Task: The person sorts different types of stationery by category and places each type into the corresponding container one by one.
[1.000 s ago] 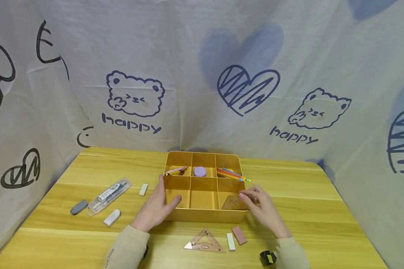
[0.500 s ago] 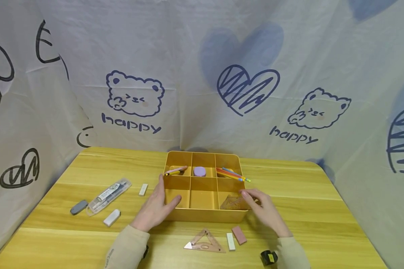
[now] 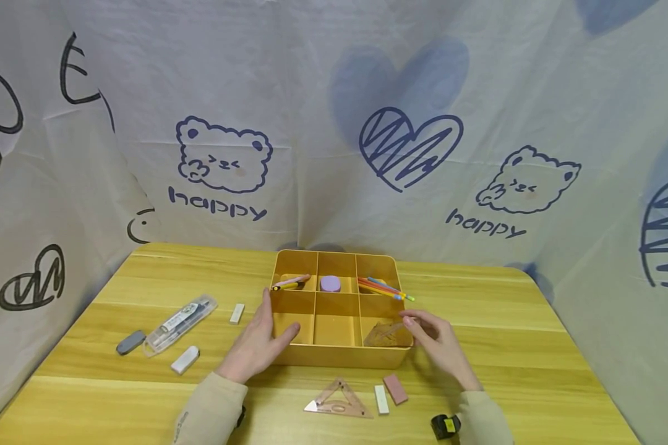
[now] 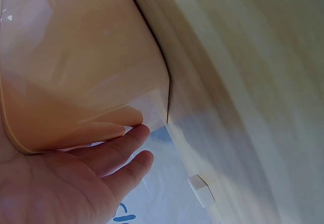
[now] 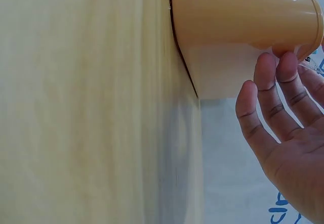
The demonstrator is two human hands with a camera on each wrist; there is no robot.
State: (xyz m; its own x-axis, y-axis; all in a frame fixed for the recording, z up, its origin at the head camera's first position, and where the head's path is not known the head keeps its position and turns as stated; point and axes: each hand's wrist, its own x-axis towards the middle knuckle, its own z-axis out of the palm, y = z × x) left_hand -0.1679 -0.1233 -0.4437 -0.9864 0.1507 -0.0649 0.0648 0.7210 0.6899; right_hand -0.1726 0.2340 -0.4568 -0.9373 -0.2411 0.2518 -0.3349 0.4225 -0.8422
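Holding by its upper end a clear drawing piece (image 3: 386, 335), the right hand (image 3: 436, 343) is at the right front compartment of the yellow box (image 3: 339, 356), a little below the centre of the frame. The thumb and forefinger seem closed together on this piece; in the right wrist view a strip with printed scale shows at the right edge, near these fingers, and the other fingers are bent slightly and near one another. From the fingertips the piece lies toward the left and down, inside the compartment; its long axis appears to slope from lower left to upper right. Its full shape I cannot tell, because the view is blurred there. The right hand is the nearer one, and the left hand (image 3: 256, 346) is well apart, on the box's left side, fingers nearly straight along the wall and thumb spread away over the left front compartment. Below the box, at the lower centre, lie a pink set square (image 3: 353, 407), a white eraser (image 3: 381, 400) and a pink eraser (image 3: 396, 389)
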